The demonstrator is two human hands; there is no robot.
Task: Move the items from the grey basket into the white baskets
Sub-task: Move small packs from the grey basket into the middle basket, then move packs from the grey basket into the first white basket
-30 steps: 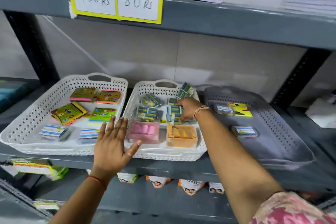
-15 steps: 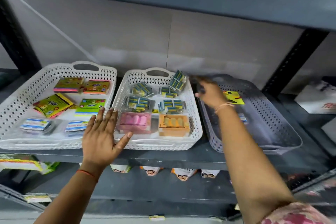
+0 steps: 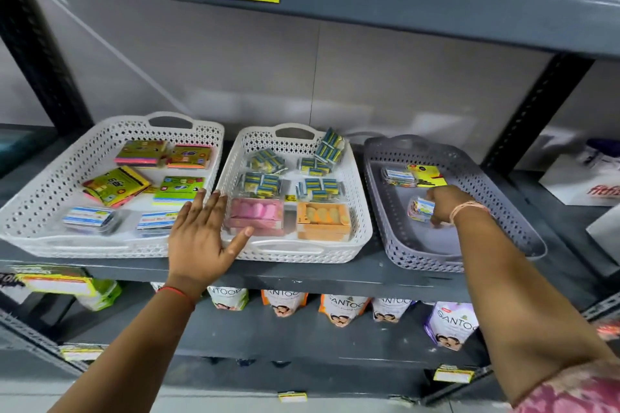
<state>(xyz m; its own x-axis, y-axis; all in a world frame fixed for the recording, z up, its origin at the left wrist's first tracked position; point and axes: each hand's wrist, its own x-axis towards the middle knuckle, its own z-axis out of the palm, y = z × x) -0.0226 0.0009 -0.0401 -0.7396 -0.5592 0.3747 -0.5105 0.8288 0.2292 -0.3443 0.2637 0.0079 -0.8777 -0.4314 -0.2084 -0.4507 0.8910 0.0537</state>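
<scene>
Task nearly complete. Both white baskets (image 3: 221,141) hold many packets. The grey basket (image 3: 523,228), far right on the shelf, retains three items. The right hand (image 3: 444,203) grip clamps a small packet (image 3: 421,208) inside it; the left hand (image 3: 201,231) rests spread, fingers apart.

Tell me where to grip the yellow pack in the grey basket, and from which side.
Pinch the yellow pack across its two long edges, coming from above. It lies flat on the floor of the grey basket, with a clear packet against its left edge, so a sideways approach looks crowded.
</scene>
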